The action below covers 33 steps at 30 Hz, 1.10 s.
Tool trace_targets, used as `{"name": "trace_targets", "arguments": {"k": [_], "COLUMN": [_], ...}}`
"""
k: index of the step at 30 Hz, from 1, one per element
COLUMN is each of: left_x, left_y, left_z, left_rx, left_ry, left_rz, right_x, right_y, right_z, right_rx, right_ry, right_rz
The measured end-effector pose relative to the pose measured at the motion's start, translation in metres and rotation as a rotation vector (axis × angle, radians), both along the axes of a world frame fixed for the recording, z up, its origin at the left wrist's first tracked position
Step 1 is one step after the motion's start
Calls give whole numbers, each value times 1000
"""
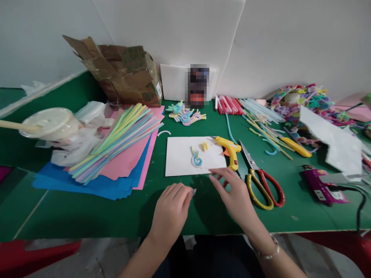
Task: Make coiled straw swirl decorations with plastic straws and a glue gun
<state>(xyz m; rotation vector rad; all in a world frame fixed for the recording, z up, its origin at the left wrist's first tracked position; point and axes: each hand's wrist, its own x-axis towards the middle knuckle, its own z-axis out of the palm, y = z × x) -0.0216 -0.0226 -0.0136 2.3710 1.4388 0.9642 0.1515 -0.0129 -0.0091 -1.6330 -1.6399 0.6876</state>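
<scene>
My left hand (173,203) is just above the front of the green table, its fingers curled in. A small shiny bit shows at its thumb tip, too small to name. To its right, my right hand (232,188) hovers by the front edge of a white board (179,158), thumb and index finger slightly apart, with nothing visible between them. On the board lies a blue and white pipe-cleaner spiral (197,161) with yellow and blue ends sticking up. Short yellow pieces (205,146) rest beside it. A yellow glue gun (230,150) has its nozzle over the board's right edge.
Scissors (257,177) lie right of the glue gun. Pastel pipe cleaners (118,139) cover coloured sheets (87,183) on the left. Finished spiral pieces (187,115), a cardboard box (124,77) and pink sticks (230,105) stand behind. A yellow cutter (297,147) and purple device (323,187) lie right.
</scene>
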Motion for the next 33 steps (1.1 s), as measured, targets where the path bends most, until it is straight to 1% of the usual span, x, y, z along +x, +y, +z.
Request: {"name": "trace_targets", "arguments": {"k": [3,5,6,9,11,15,16,18,21,23,25,30,33], "left_x": [-7,-10,-11,-15,-19,-25,-27,-29,-32,-35,-38,-37,-30], "left_y": [-2,-5,-6,-9,-9,-11,-12,-13,-9,-2,11,60,88], "left_z": [0,0,-1,-3,-5,-7,-8,-8,-6,-1,7,30,33], "left_rx": [1,1,3,6,11,25,27,25,8,-3,7,47,50], "left_ry": [-32,-56,-63,-68,-69,-88,-97,-115,-131,-127,-106,9,0], "left_rz": [20,35,42,54,61,71,74,82,78,54,21,-27,-6], "right_x": [-7,-15,-19,-24,-19,3,9,18,23,22,19,13,15], "right_y": [28,42,46,53,57,72,76,83,85,82,78,73,71], "right_z": [-7,-13,-16,-20,-20,-14,-12,-9,-10,-12,-14,-10,-7], "right_rx": [109,156,169,145,122,136,156,196,195,181,182,231,236], "right_ry": [-267,-413,-476,-595,-580,-379,-343,-312,-291,-320,-406,-632,-672], "right_rz": [-68,-15,-12,10,82,377,403,371,245,230,284,433,503]}}
